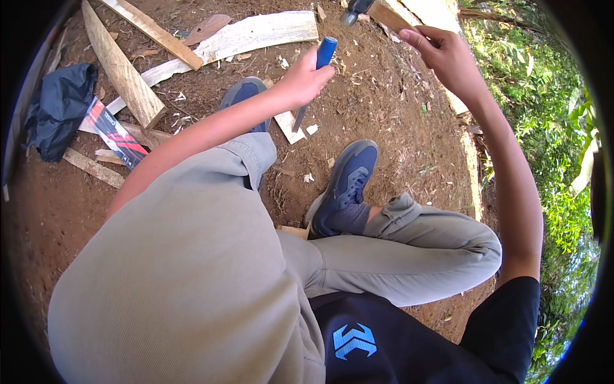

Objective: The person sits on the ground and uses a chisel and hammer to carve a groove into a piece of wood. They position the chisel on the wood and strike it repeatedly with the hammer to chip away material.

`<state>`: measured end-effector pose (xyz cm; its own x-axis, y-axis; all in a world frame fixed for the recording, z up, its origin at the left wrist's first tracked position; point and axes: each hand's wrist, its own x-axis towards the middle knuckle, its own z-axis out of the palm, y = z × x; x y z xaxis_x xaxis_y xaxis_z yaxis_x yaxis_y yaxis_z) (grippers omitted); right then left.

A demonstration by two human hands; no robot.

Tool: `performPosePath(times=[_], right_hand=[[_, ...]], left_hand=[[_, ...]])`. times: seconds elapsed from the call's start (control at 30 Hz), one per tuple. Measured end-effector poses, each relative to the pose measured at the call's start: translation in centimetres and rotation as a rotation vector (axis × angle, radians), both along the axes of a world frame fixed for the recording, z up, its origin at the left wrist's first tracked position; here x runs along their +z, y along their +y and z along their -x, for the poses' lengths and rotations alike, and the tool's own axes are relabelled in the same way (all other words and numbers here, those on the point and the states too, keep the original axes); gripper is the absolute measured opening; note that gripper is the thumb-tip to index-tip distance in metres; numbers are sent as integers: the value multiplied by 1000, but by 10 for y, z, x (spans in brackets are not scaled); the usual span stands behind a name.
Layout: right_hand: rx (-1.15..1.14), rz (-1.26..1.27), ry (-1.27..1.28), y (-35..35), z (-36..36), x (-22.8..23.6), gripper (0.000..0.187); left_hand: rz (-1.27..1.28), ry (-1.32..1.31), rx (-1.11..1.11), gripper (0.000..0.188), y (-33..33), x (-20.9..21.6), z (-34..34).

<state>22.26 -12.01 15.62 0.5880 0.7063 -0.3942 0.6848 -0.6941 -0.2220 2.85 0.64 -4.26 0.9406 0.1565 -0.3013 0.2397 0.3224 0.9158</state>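
My left hand (pixel 302 79) is wrapped round the blue handle of a chisel (pixel 327 51), which stands nearly upright and leans a little. Below the fist, the chisel's blade points down at a small pale piece of wood (pixel 286 127) on the ground by my shoes; whether the tip touches it I cannot tell. Raised at the upper right, my right hand (pixel 448 59) grips a hammer (pixel 391 16) by its wooden handle. The hammer's dark metal head is at the top edge, partly cut off, up and to the right of the chisel.
Long planks (pixel 121 70) and a curved pale slab (pixel 259 33) lie at the upper left. A black plastic bag (pixel 59 105) sits beside a red and black chisel package (pixel 116 136). Wood chips dot the brown soil. Green plants (pixel 550 128) grow along the right.
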Motion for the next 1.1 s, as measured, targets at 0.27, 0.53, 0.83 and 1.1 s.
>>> performPosePath(times=[0.27, 0.53, 0.83, 1.1], right_hand=[[38, 41, -23, 14, 0, 3, 65], [-29, 43, -13, 18, -11, -20, 60], [-46, 11, -62, 28, -19, -19, 65], [-31, 54, -6, 37, -6, -27, 58]], left_hand=[[-17, 17, -33, 14, 0, -11, -1], [11, -9, -96, 15, 8, -12, -6], [26, 86, -92, 17, 13, -8, -2], [-14, 108, -128, 21, 17, -10, 2]])
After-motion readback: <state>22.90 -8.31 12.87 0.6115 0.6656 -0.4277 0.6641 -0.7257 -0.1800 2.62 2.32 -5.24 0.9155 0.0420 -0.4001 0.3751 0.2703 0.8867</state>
